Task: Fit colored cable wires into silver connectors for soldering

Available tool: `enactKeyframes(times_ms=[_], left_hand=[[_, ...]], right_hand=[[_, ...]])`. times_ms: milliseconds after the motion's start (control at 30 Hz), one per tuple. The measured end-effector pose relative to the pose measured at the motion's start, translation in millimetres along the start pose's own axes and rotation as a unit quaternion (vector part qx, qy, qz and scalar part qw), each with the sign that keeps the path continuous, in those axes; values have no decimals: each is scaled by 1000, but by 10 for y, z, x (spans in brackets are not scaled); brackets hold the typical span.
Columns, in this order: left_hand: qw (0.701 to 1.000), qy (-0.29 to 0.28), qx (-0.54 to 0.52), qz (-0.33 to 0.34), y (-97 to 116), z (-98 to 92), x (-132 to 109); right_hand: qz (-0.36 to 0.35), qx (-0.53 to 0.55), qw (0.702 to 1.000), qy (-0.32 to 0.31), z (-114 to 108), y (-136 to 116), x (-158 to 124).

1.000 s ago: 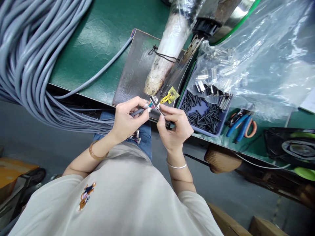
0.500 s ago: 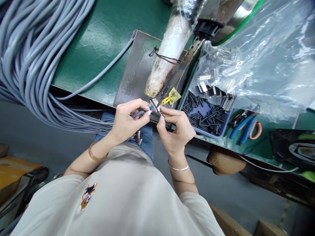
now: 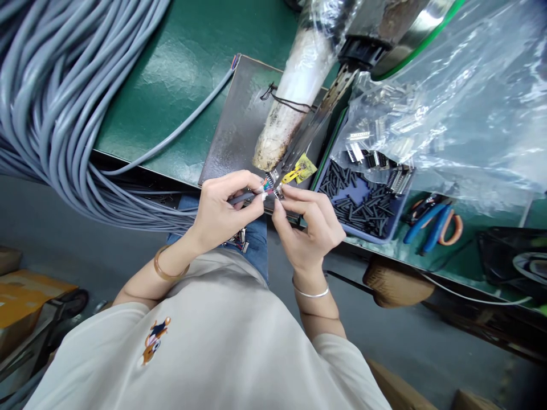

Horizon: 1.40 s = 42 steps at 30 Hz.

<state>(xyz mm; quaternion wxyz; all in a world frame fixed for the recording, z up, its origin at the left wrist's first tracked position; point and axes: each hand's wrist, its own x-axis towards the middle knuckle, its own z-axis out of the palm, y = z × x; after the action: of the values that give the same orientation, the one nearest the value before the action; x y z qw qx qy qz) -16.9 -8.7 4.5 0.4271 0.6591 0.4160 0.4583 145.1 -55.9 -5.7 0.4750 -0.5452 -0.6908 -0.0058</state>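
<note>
My left hand [image 3: 220, 208] pinches the end of a grey cable [image 3: 240, 197] whose coloured wires fan out at its tip. My right hand [image 3: 308, 225] pinches a small metal connector [image 3: 274, 181] against those wires. Both hands meet at the near edge of a dark metal plate [image 3: 237, 122], just under the tip of a wrapped soldering tool [image 3: 290, 102] that slants down from the upper right. A yellow tag [image 3: 298, 169] lies beside the connector. More small connectors [image 3: 240, 238] rest on my lap.
A thick bundle of grey cables [image 3: 51, 97] hangs over the green bench [image 3: 171, 68] at left. A blue tray of black sleeves [image 3: 361, 202] sits right of my hands under a clear plastic bag [image 3: 448, 108]. Blue and orange cutters [image 3: 431, 225] lie further right.
The view has drifted slightly; my hands stay together at the plate's edge, raised a little closer to the tool's tip. The grips are unchanged.
</note>
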Motion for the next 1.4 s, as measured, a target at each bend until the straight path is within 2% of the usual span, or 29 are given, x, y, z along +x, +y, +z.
enactKeyframes(times_ms=[167,500,767,867,1000,1100,1267,1333,1400], left_hand=[[999,-24,0,-34,-37,-4,8],[999,-11,-8,-31,34,-17,38],[996,-32,-19,-78,-71,-4,0],[995,-45,-26,-85,-58,16,-44],[994,-87,-31,-51,-10,26,-130],[994,-107,-26,-13,-21,14,-218],[999,-45,0,23,-55,-19,-380],[998,-61,-29,-4,-22,-45,-420],[983,-120,-104,-89,21,-93,-433]], right_hand=[[6,3,1000,-21,-3,15,-19],[-10,-10,1000,-8,-9,-14,36],[-20,-3,999,-28,-17,17,-26],[7,8,999,-30,-51,12,-33],[66,7,994,-83,-137,-13,-21],[64,2,991,-121,-217,-49,-22],[20,-14,997,-67,-316,-87,-103],[3,-3,998,-55,-307,-77,-151],[5,36,998,-44,-258,-56,-194]])
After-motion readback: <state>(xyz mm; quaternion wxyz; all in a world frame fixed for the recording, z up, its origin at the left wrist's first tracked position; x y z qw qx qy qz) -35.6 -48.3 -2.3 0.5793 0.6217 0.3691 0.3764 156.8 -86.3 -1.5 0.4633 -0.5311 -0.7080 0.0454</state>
